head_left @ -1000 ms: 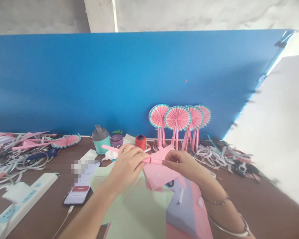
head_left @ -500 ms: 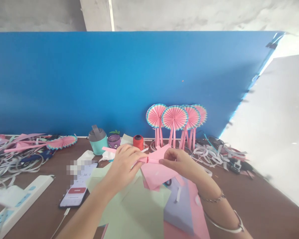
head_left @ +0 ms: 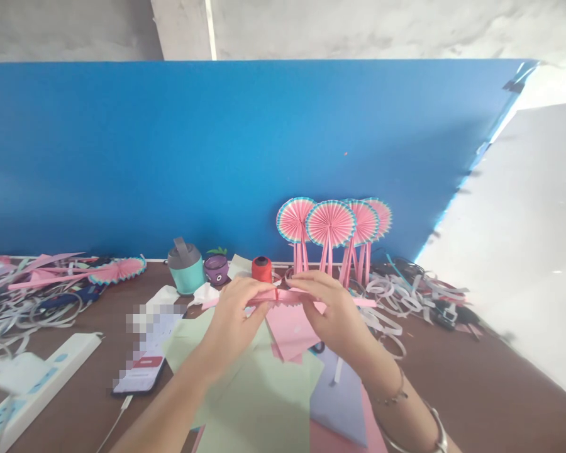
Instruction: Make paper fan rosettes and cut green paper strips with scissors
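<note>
My left hand point(head_left: 236, 314) and my right hand point(head_left: 327, 311) both pinch a narrow pink pleated paper strip point(head_left: 283, 297), held level above the table. Its ends stick out past each hand. Under the hands lies a loose pink paper sheet point(head_left: 290, 333) on top of pale green paper point(head_left: 255, 396) and a lilac sheet point(head_left: 339, 402). Both hands are closed on the strip, fingertips meeting near its middle.
Several finished pink paper fans point(head_left: 332, 226) lean against the blue partition point(head_left: 170, 157). A teal cup point(head_left: 186, 267), a purple pot point(head_left: 216, 267) and a red thread spool point(head_left: 261, 268) stand behind my hands. A phone point(head_left: 141, 368) and a white power strip point(head_left: 33, 380) lie left; curled paper trimmings point(head_left: 405, 296) lie right.
The pink piece has been pressed flat into a narrow level strip. My right hand turned over and moved up to it, fingers now on top, closer to the left hand.
</note>
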Motion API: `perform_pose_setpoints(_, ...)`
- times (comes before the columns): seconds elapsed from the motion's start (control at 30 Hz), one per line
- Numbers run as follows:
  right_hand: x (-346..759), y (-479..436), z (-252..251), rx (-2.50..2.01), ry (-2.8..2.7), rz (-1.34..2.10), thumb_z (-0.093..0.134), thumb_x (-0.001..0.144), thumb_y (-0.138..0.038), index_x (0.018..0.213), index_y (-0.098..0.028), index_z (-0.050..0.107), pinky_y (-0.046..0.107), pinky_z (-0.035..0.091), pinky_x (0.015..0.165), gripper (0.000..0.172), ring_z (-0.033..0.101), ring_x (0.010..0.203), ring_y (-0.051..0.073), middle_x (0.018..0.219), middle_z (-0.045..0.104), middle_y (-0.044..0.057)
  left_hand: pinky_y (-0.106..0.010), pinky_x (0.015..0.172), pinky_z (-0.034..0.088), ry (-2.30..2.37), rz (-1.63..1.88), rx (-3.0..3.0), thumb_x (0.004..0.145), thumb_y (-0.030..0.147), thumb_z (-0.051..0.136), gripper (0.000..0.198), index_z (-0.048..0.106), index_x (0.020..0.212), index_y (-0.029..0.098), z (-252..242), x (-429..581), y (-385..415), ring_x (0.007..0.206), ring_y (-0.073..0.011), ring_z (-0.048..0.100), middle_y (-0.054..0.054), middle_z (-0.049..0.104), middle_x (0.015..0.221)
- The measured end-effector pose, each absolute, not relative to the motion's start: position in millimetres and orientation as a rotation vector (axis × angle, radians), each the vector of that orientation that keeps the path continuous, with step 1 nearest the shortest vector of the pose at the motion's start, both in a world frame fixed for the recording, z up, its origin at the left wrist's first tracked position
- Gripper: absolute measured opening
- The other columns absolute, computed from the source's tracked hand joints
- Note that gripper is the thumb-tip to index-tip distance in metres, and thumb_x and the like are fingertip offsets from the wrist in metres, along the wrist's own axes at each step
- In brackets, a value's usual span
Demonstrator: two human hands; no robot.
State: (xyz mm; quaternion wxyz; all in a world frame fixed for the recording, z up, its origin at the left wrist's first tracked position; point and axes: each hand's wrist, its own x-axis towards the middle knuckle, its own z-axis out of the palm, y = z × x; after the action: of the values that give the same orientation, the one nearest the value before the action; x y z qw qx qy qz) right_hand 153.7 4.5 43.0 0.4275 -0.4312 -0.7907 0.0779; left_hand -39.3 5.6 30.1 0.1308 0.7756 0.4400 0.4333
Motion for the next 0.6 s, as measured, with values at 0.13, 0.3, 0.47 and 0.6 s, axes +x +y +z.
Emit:
perform_pose_setpoints(0.13, 139.0, -0.5, 37.8, -0.928, -2.071, -0.159, 0.035, 0.080, -0.002, 0.116, -0.021, 0.059, 0.044, 0.041, 0.093, 0.047, 0.057, 0.106, 0.022, 0.114, 0.064, 0.009, -0.031, 0.075, 0.052, 1.282, 1.319, 2.055, 0.083, 0.022, 0.054, 0.017, 0.062, 0.098, 0.024, 29.4, -34.1, 4.9, 0.087, -0.0170, 0.062, -0.002, 0.066, 0.092)
perform_pose_setpoints(0.3, 131.5, 0.3, 34.6, -0.949, -2.146, -0.250, 0.040, 0.085, -0.008, 0.123, -0.020, 0.054, 0.045, 0.034, 0.101, 0.043, 0.055, 0.112, 0.021, 0.120, 0.062, 0.008, -0.035, 0.079, 0.052, 1.346, 1.309, 2.008, 0.083, 0.019, 0.052, 0.021, 0.062, 0.101, 0.025, 28.3, -32.5, 3.3, 0.091, -0.0187, 0.063, -0.002, 0.066, 0.096)
perform_pose_setpoints(0.47, 130.9, 3.0, 33.7, -0.970, -2.187, -0.246, 0.038, 0.086, -0.006, 0.121, -0.018, 0.055, 0.046, 0.038, 0.098, 0.041, 0.058, 0.109, 0.022, 0.117, 0.064, 0.009, -0.037, 0.082, 0.051, 1.352, 1.306, 1.873, 0.082, 0.023, 0.053, 0.021, 0.062, 0.101, 0.023, 27.4, -30.8, 1.9, 0.095, -0.0215, 0.063, -0.005, 0.067, 0.100)
perform_pose_setpoints(0.6, 132.0, 4.5, 30.1, -0.905, -2.161, -0.292, 0.037, 0.085, -0.002, 0.121, -0.015, 0.054, 0.044, 0.042, 0.095, 0.042, 0.061, 0.104, 0.021, 0.114, 0.066, 0.010, -0.034, 0.080, 0.050, 1.291, 1.306, 1.646, 0.079, 0.026, 0.056, 0.020, 0.064, 0.096, 0.020, 33.9, -23.8, -2.3, 0.093, -0.0227, 0.063, -0.007, 0.068, 0.100)
